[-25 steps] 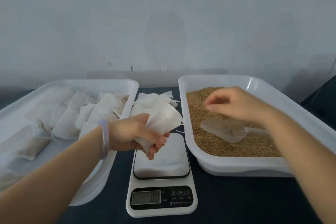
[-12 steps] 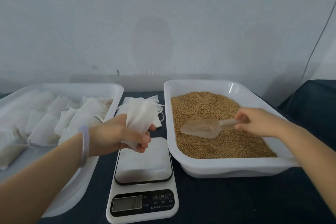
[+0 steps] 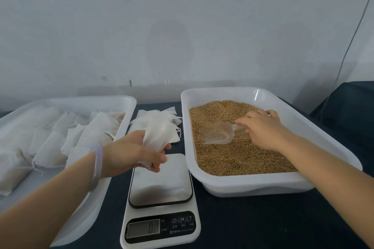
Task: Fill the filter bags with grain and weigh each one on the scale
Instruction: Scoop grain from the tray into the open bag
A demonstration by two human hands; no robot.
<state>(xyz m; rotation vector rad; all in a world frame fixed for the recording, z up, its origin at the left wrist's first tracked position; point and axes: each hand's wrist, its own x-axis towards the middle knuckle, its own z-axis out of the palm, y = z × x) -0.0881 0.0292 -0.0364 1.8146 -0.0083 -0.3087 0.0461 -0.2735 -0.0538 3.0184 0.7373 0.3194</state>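
My left hand (image 3: 135, 153) grips an empty white filter bag (image 3: 159, 135) just above the far edge of the scale (image 3: 160, 198), whose steel platter is bare and whose display reads zero. My right hand (image 3: 263, 129) holds the handle of a clear plastic scoop (image 3: 215, 134), whose bowl lies on the brown grain (image 3: 238, 153) in the white tray (image 3: 263, 184) on the right.
A second white tray (image 3: 91, 208) on the left holds several filled filter bags (image 3: 50, 143). A loose pile of empty bags (image 3: 159, 115) lies on the dark table behind the scale. A wall stands close behind the trays.
My right hand came down from above the grain, took the scoop's handle, and now pushes the scoop along the grain. The left hand kept hold of the bag.
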